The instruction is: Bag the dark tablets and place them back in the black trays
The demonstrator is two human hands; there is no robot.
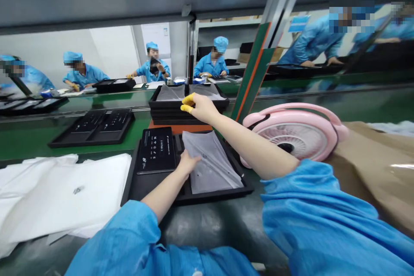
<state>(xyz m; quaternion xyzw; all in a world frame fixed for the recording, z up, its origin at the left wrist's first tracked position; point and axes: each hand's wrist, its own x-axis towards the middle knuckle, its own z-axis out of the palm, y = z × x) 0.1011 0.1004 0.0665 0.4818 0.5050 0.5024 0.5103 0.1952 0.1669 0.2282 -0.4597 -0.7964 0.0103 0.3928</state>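
My left hand (188,163) is over the near black tray (210,198), at the left edge of a flat item in a translucent plastic bag (213,168). Its thumb stretches over the bag while the other fingers point forward, partly hidden. A black panel with white print (156,151) lies in the tray's left compartment. Farther off, my right hand (202,107) hovers by the front of a stack of black trays (187,114). Yellow finger covers sit on its fingertips, which are apart with nothing visible between them. Translucent bags (173,93) lie in the top tray of that stack.
White sheets or bags (97,185) are piled at left. Another black tray (90,140) holds two printed panels. A pink fan (291,133) stands at right beside brown paper (365,164). A green post (255,77) rises behind. Several co-workers in blue work across the line.
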